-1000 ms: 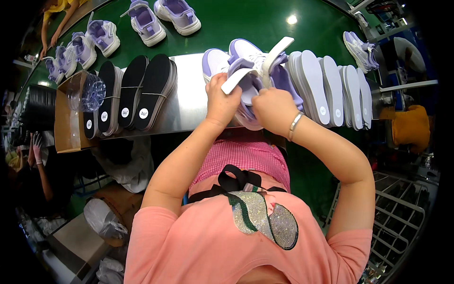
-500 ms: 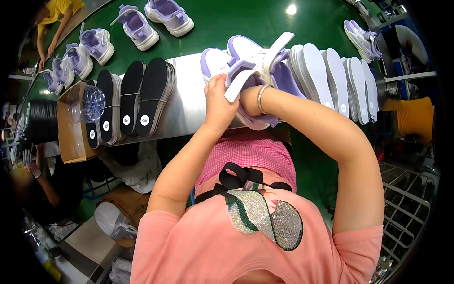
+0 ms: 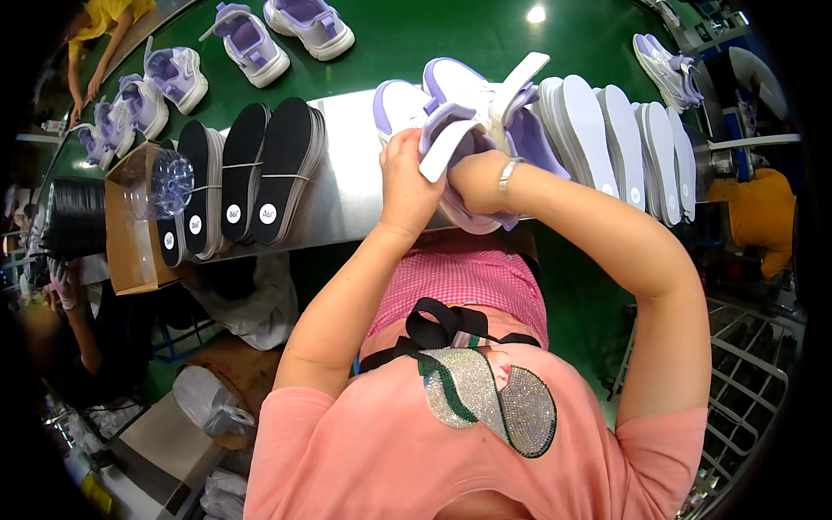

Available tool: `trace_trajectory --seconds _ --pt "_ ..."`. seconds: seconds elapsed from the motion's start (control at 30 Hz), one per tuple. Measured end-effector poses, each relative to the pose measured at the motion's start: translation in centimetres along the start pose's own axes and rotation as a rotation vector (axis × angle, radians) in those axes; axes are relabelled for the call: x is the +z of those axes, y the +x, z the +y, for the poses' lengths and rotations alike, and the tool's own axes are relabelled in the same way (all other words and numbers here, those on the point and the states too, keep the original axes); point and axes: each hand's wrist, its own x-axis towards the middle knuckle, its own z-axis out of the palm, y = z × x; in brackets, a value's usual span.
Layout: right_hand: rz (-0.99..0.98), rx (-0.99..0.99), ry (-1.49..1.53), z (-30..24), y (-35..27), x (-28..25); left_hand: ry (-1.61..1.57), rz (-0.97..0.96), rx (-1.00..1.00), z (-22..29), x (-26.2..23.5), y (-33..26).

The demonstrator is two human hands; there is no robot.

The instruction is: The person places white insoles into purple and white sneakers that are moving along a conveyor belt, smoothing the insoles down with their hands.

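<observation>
- Left hand [image 3: 411, 178]: closed on the left side of the nearer shoe [image 3: 399, 106], fingers bent over the upper; thumb close to the loose white strap [image 3: 445, 151].
- Right hand [image 3: 479, 180]: fingers down inside the opening of the nearer shoe, hidden by its collar; cannot tell whether they are spread, together or pinching. Silver band [image 3: 506, 178] on the wrist.
- Nearer shoe: white and lilac, toe pointing away from the person, at the front edge of the metal plate [image 3: 349, 160]; white strap raised over the opening.
- Second shoe [image 3: 454, 76]: same colours, just beside it to the right, toe also away; its own strap sticks up and to the right.
- Right of the pair: white insoles [image 3: 579, 130] in several upright stacks, the first just beside the second shoe.
- Left, beyond a stretch of bare metal: black insoles [image 3: 286, 160] in stacks, some banded, round white labels near the lower ends.
- Far left: open cardboard box [image 3: 130, 247], clear plastic container [image 3: 169, 184] at its upper part.
- Green surface [image 3: 433, 30] behind: more lilac-white shoes [image 3: 250, 48] at upper left, one shoe [image 3: 666, 74] at far right.
- Upper left corner: co-worker in yellow [image 3: 108, 26], forearms visible.
</observation>
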Motion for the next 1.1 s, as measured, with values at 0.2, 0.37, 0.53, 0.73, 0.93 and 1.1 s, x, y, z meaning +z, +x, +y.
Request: trace_trajectory --seconds 0.2,0.37,0.53,0.73,0.93,1.1 --pt "-0.023 -0.038 -0.038 0.7 -3.2 2.5 -0.034 0.04 -0.011 0.7 0.6 -0.3" --pt "0.001 -0.067 0.05 0.9 -3.1 2.7 -0.039 0.018 -0.001 0.6 0.3 -0.7" --pt "0.831 -0.34 0.483 1.9 -7.1 0.6 -0.143 0.064 -0.004 -2.0 -0.2 -3.1" --pt "0.616 -0.266 0.245 1.4 -9.5 0.1 -0.086 0.049 0.022 -0.6 -0.2 -2.1" --pt "0.08 -0.155 0.08 1.9 -3.9 3.3 0.062 0.076 0.055 1.4 1.0 -0.7" --pt "-0.103 -0.122 0.086 1.1 -2.5 1.7 0.095 0.176 0.091 0.7 0.9 -0.3"
